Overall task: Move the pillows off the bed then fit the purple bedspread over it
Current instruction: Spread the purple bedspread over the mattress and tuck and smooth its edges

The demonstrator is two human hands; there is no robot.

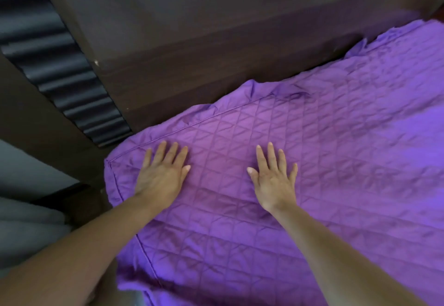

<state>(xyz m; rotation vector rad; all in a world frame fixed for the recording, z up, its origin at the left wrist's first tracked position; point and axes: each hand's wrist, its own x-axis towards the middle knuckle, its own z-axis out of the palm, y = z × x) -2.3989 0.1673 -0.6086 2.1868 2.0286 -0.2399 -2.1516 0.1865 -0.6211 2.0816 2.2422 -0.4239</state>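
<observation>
Both palms lie flat, fingers straight and gripping nothing, on the purple quilted bedspread (348, 161), which covers the bed's corner beside the dark wooden headboard (192, 60): left hand (163, 175) near the piped corner seam (113, 161), right hand (274, 180) further in. With fabric bunched along the headboard edge, a hard sweep could drag that seam off the mattress; how far it tucks below is hidden.
</observation>
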